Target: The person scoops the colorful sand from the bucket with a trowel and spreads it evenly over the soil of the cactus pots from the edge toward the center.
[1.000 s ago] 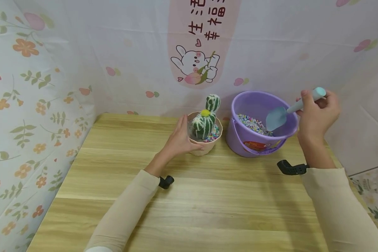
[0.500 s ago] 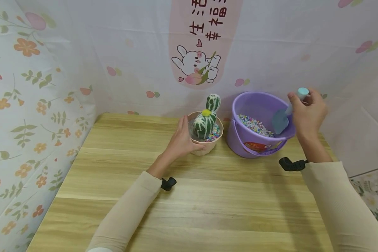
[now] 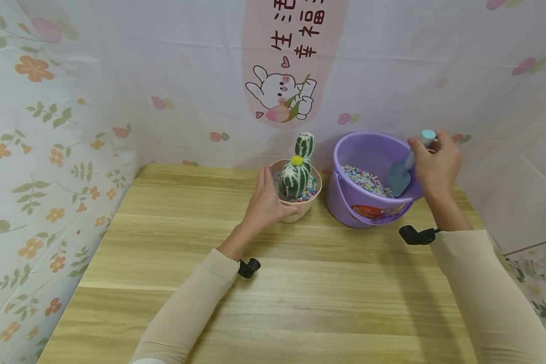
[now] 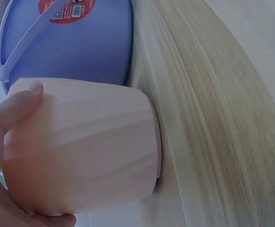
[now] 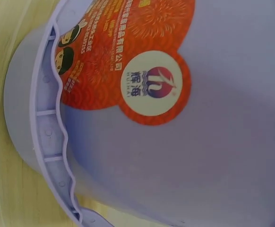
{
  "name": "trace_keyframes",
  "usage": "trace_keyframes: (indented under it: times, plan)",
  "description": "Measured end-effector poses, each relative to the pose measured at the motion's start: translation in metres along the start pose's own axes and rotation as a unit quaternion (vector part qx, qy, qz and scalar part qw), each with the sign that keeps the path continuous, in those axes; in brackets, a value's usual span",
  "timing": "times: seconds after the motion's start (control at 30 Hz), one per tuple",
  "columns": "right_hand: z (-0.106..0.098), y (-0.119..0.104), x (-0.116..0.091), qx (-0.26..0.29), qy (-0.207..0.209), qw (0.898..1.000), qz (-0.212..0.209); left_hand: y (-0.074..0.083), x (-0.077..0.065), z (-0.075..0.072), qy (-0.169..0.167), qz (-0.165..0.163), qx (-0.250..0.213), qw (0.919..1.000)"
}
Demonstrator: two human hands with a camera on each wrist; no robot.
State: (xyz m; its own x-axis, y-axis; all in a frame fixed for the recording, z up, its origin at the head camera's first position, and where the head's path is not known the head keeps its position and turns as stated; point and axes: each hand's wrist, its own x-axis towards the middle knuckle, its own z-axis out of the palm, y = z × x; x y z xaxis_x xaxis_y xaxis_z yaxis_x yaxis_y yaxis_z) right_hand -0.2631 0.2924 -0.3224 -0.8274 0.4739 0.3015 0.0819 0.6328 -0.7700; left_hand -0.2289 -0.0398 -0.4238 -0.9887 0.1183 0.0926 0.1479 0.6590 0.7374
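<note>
My left hand (image 3: 265, 205) grips a pale pink plant pot (image 3: 296, 215) near its rim; the left wrist view shows the thumb and fingertips on opposite sides of the pot (image 4: 85, 146). A plush green cactus (image 3: 294, 179) with a yellow flower stands in it, colourful beads (image 3: 310, 190) along its right side. My right hand (image 3: 439, 164) holds a light blue toy shovel (image 3: 398, 178) by the handle, over the right rim of a purple bucket (image 3: 341, 205). The shovel's blade points down inside, its tip close to the bucket's beads (image 3: 366, 179).
A wooden table (image 3: 273, 303) carries the pot and bucket. Right behind them hangs a white printed cloth (image 3: 186, 91). The bucket's handle (image 4: 31, 38) hangs down on the near side. In the right wrist view, the bucket wall (image 5: 222, 142) with its red label fills most of the picture.
My right hand has moved left and the shovel has swung to a steeper angle, its blade lower inside the bucket. My left hand keeps hold of the pot.
</note>
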Motion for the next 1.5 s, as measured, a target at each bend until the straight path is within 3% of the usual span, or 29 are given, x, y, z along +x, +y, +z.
trace_keyframes:
  times: [0.27, 0.6, 0.77, 0.93, 1.1, 1.3, 1.5]
  plan:
    - [0.006, 0.005, 0.001, -0.044, -0.034, 0.998, -0.007, -0.002, -0.001, 0.002, 0.009, 0.0, 0.005, 0.9999]
    - [0.006, 0.005, 0.0, -0.039, -0.065, 0.997, -0.001, -0.001, 0.0, 0.004, 0.023, 0.005, 0.007, 0.9997]
    - [0.004, 0.006, 0.001, -0.011, -0.079, 0.997, -0.011, 0.0, -0.001, 0.004, 0.024, 0.001, 0.012, 0.9996]
    - [0.003, 0.008, 0.001, 0.054, -0.091, 0.994, -0.028, 0.0, -0.001, 0.004, 0.022, -0.003, 0.011, 0.9997]
    - [0.002, 0.009, 0.003, 0.144, -0.116, 0.982, -0.021, 0.001, -0.001, 0.005, 0.019, -0.005, 0.011, 0.9997]
    - [0.001, 0.012, 0.004, 0.271, -0.138, 0.953, 0.011, 0.001, -0.002, 0.005, 0.022, -0.002, 0.013, 0.9997]
    - [-0.002, 0.013, 0.004, 0.326, -0.135, 0.935, 0.044, 0.001, -0.001, 0.006, 0.032, 0.007, 0.018, 0.9993]
